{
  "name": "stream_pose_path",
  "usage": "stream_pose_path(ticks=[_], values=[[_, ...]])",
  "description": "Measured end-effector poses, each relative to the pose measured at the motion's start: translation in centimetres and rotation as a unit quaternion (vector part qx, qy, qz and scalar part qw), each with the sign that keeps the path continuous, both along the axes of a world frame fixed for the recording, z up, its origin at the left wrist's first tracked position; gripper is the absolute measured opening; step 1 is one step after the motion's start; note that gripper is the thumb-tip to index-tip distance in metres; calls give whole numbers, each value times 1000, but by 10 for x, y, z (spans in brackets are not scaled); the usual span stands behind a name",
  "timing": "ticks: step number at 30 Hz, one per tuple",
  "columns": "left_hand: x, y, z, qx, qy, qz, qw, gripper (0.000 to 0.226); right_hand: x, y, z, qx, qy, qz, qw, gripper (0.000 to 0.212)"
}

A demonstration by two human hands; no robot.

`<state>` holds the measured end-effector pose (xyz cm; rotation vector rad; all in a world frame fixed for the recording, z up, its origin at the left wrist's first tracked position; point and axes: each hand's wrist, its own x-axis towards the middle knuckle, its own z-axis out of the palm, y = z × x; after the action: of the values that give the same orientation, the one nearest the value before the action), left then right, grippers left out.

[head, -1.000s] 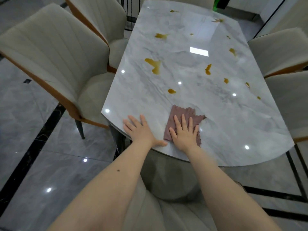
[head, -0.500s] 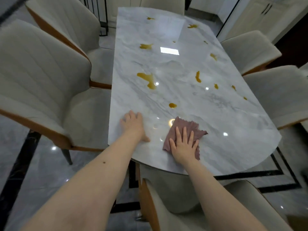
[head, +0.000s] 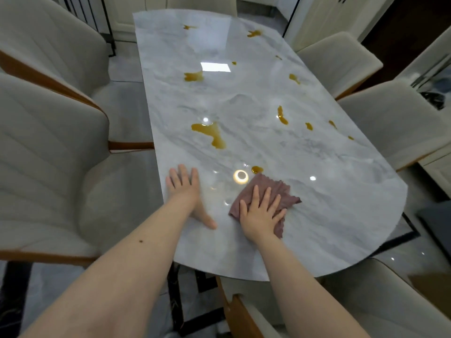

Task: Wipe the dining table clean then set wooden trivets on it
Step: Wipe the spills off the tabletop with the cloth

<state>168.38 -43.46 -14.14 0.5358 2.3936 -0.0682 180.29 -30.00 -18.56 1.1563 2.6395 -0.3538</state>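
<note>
The right hand (head: pixel 260 214) lies flat, fingers spread, pressing the cloth (head: pixel 275 191) onto the worktop (head: pixel 329 191) near its near edge; the left hand (head: pixel 185 189) rests open by the left edge, its grip empty; best to sweep toward the nearest spill (head: pixel 257 169), keeping even pressure; no trivets in view.
</note>
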Motion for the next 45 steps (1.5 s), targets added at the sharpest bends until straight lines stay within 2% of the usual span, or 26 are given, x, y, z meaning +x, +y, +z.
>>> stream_pose_path(ticks=[3, 7, 12, 18, 20, 23, 26, 28, 30, 34, 38, 41, 45], values=[[-10, 6, -4, -34, -40, -1, 999, 170, -24, 6, -2, 8, 8, -19, 1000, 65], [-17, 10, -6, -63, -73, -10, 995, 169, -60, 23, -1, 10, 15, 3, 1000, 64], [-21, 12, -5, -75, -90, -19, 993, 168, -88, 31, 0, -8, 21, 74, 997, 60], [-15, 4, 0, -39, -92, -23, 995, 164, -32, 36, 4, 3, 52, 252, 966, 72], [-20, 5, 5, -22, -68, -26, 997, 157, -30, 48, 4, 9, 55, 217, 975, 72], [-44, 9, 10, 63, -5, -34, 997, 144, -55, 53, 0, 12, 39, 95, 995, 60], [-73, 9, 8, 112, 34, -28, 993, 145, -86, 41, 0, 12, 36, 16, 999, 58], [-91, 6, 5, 103, 44, -25, 993, 147, -97, 21, -2, 24, 40, 30, 998, 59], [-107, 1, 1, 87, 45, -22, 995, 150, -93, -8, -5, 31, 57, 87, 994, 62], [-124, -3, -1, 72, 26, -26, 997, 160, -54, -31, -6, 20, 60, 139, 988, 71], [-137, 1, -4, 70, 17, -38, 997, 169, -44, -10, -2, 26, 51, 77, 995, 68], [-143, 2, -6, 57, 1, -37, 998, 173, -68, 2, -4, 30, 45, -13, 998, 60], [-147, 3, -12, 61, -18, -39, 997, 176, -109, 9, -6, 30, 33, -88, 995, 62]])
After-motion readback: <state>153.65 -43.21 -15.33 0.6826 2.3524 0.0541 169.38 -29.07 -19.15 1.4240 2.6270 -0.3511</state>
